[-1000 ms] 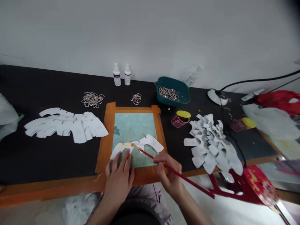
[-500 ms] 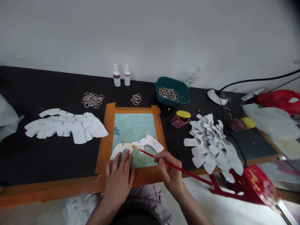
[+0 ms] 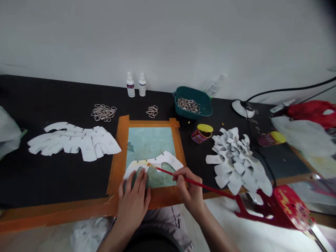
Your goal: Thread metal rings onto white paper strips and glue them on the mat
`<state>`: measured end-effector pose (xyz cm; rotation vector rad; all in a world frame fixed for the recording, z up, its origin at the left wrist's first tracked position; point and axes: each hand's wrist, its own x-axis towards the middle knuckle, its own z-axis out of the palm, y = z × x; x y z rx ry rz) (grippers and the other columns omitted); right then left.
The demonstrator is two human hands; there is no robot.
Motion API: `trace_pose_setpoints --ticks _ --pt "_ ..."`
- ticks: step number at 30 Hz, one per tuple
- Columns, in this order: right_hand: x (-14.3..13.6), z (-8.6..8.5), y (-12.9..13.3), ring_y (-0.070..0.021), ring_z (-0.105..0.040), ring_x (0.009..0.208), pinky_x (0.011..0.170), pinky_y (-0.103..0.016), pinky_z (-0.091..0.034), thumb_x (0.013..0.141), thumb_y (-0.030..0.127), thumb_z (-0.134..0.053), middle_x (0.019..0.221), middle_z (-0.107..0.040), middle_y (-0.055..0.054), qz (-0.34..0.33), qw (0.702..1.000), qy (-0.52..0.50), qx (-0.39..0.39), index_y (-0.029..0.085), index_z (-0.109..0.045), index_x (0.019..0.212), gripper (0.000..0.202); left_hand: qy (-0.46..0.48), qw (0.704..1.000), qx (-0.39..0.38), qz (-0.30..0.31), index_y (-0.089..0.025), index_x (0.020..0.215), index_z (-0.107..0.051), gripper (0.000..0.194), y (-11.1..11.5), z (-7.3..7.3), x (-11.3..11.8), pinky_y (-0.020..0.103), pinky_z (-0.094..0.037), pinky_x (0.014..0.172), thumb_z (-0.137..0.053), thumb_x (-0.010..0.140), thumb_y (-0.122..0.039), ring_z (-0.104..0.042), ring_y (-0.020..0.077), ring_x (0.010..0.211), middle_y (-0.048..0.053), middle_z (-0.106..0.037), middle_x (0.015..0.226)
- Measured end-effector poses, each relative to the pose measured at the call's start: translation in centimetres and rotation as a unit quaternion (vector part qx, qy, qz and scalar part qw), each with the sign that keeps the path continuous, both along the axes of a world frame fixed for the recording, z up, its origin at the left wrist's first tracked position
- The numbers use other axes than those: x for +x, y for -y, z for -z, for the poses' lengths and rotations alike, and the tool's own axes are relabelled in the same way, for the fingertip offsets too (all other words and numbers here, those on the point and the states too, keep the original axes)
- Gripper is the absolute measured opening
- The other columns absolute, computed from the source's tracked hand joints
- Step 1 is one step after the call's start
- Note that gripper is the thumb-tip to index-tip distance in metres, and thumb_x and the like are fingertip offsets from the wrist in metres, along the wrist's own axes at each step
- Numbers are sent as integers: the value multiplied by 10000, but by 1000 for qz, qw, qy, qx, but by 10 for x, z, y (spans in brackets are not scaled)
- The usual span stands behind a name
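Diagonally, the red brush [image 3: 194,182] points up-left, pinched in the right hand [image 3: 189,187].

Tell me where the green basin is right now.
In the head view, the green basin sits right of centre near the wall, beyond the open yellow-lidded can, with a clear bottle just behind its right side.

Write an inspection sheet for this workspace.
Surface: black tabletop; orange tape around a pale green panel.
Job's things: white cutout on the panel; red brush, tip at the cutout; opened tin.
Clutter: two loose piles of metal rings; yellowish specks near the tin.
Grips: left grip spread, fingertips on the cutout; right grip holds the brush.
Cables: black cable, right.
Surroundings: grey wall behind; red stool right.
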<state>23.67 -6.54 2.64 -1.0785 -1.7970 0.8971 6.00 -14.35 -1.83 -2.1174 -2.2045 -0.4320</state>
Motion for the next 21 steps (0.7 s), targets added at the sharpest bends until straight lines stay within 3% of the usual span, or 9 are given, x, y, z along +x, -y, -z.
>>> trace_pose_setpoints --ticks 5,14,21 --pt "3 -6 5 -122 -590 698 653 -237 -468 896 116 -476 765 -607 8 -15 999 11 33 212 -589 897 148 -5 1000 2 2 -131 1284 -597 402 1 1 -1 487 -313 1021 -443 932 -248 -483 315 1263 78 -570 1392" --pt "-18 -13 2 -146 -626 722 647 -251 -510 854 92 -469 775 -621 -21 -80 993 18 88 200 -587 900 167 -4 1000 8 8 -144 1300 -584 416 1 5 -2 494 -303 1021 -467 914 -243 -481 325 1266 95 -577 1382" --pt "2 -7 -3 -143 -616 701 636 -252 -493 850 87 -485 768 -620 -13 -55 994 34 93 201 -588 887 158 2 1000 12 0 -143 1276 -602 400 -1 0 0 480 -305 1021 -431 932 -255 -495 310 1247 71 -586 1375"
